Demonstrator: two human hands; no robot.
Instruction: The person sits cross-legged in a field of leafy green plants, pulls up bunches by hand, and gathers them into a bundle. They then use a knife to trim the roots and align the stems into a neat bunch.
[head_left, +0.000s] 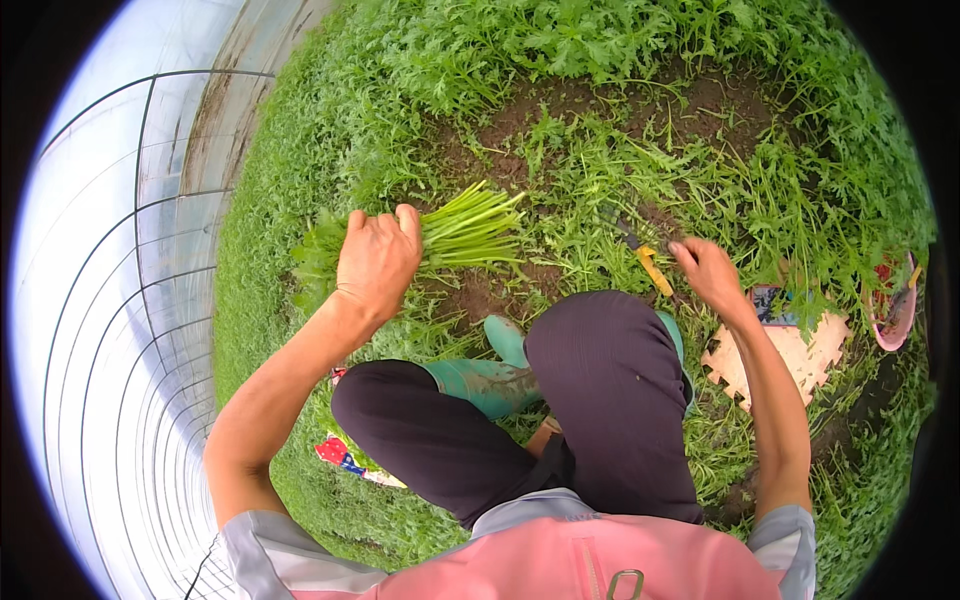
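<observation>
My left hand (381, 259) grips a bunch of leafy greens (476, 229). The cut stem ends point right and the feathery leaves spread out left of the fist. Over the ground on the right, my right hand (705, 274) has its thumb and fingers drawn together. Whether a stem is pinched between them is too small to tell. Just left of those fingers lies a hand tool with a yellow handle (654, 271), its dark end partly lost among the plants. Loose greens (600, 165) cover the soil (517, 124) in front of me.
My green rubber boots (480, 379) are on the ground below the bunch. To the right lie a foam mat (787, 352) with a dark flat object (776, 306) on it, and a pink container (892, 322). Dense plants (465, 52) stand ahead; a greenhouse film wall (112, 247) rises left.
</observation>
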